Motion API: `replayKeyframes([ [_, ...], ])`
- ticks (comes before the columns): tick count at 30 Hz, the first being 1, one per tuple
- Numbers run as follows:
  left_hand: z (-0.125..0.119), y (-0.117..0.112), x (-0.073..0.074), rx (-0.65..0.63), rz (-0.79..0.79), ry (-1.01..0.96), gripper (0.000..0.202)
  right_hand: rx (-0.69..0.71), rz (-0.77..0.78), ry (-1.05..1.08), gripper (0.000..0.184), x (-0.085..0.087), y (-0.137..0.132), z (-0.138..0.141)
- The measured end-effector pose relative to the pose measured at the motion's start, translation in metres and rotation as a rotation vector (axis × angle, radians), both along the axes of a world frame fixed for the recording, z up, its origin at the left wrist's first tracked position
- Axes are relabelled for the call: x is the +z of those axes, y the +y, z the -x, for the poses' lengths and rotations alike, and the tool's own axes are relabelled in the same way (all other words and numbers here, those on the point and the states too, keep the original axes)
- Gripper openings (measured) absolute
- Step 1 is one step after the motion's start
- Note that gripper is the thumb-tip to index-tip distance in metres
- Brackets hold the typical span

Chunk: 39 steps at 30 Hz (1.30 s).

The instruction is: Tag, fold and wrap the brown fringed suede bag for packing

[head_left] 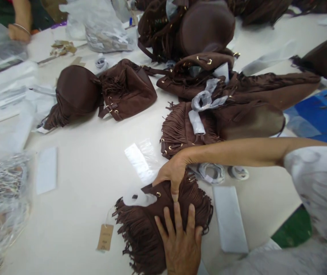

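Note:
A dark brown fringed bag lies at the front of the table. My left hand presses flat on it, fingers spread. My right hand reaches in from the right and grips the bag's upper edge. Its thumb lies on the outer face, and its other fingers are hidden behind the edge. White wrapping covers a part near a gold eyelet. From the bag's left side hangs a brown paper tag on a thin string.
More brown bags lie behind. Flat white packets flank the bag, with a clear plastic sleeve beyond it. A plastic bag of strings lies left; a blue tub stands right. Another person's hand shows at top left.

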<state>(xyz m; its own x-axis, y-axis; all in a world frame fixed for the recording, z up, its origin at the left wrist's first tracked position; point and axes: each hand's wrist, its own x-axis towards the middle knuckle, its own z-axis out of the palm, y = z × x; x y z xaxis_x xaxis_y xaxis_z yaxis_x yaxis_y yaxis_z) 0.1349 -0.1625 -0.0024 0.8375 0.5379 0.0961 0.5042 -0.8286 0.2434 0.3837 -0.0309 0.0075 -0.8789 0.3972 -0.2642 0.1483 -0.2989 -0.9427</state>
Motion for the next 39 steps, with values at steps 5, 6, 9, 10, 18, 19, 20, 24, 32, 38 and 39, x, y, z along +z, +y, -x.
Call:
replayKeyframes([
  [5, 0.004, -0.003, -0.002, 0.005, 0.0, -0.041, 0.073, 0.084, -0.12, -0.145, 0.045, 0.004, 0.009, 0.006],
  [6, 0.005, -0.003, -0.002, 0.004, 0.0, -0.055, 0.074, 0.097, -0.155, -0.187, 0.042, 0.006, 0.011, 0.007],
  [9, 0.009, -0.003, -0.002, -0.001, 0.005, -0.102, 0.078, 0.102, -0.24, -0.254, 0.037, 0.011, 0.011, 0.007],
  [10, 0.01, -0.003, -0.002, -0.003, 0.011, -0.114, 0.079, 0.077, -0.268, -0.248, 0.038, 0.013, 0.01, 0.006],
  [18, 0.012, -0.001, 0.0, -0.017, 0.054, -0.08, 0.087, -0.069, -0.239, -0.115, 0.039, 0.014, -0.004, 0.001],
  [19, 0.011, -0.001, 0.001, -0.017, 0.053, -0.065, 0.088, -0.054, -0.249, -0.14, 0.037, 0.014, -0.003, 0.003],
  [20, 0.011, 0.0, 0.002, -0.015, 0.053, -0.053, 0.089, -0.038, -0.266, -0.17, 0.036, 0.015, -0.001, 0.005],
  [24, 0.007, 0.002, 0.004, 0.002, 0.071, -0.029, 0.089, 0.017, -0.377, -0.252, 0.03, 0.021, 0.003, 0.014],
  [32, 0.003, 0.006, 0.011, -0.001, 0.099, 0.036, 0.08, 0.109, -0.689, -0.527, 0.024, 0.027, -0.001, 0.032],
  [38, -0.001, 0.005, 0.017, -0.004, 0.059, 0.017, 0.071, -0.079, -0.79, -0.626, 0.045, 0.039, -0.029, 0.023],
  [39, -0.002, 0.004, 0.018, -0.006, 0.052, 0.01, 0.07, -0.145, -0.809, -0.661, 0.048, 0.042, -0.035, 0.019],
])
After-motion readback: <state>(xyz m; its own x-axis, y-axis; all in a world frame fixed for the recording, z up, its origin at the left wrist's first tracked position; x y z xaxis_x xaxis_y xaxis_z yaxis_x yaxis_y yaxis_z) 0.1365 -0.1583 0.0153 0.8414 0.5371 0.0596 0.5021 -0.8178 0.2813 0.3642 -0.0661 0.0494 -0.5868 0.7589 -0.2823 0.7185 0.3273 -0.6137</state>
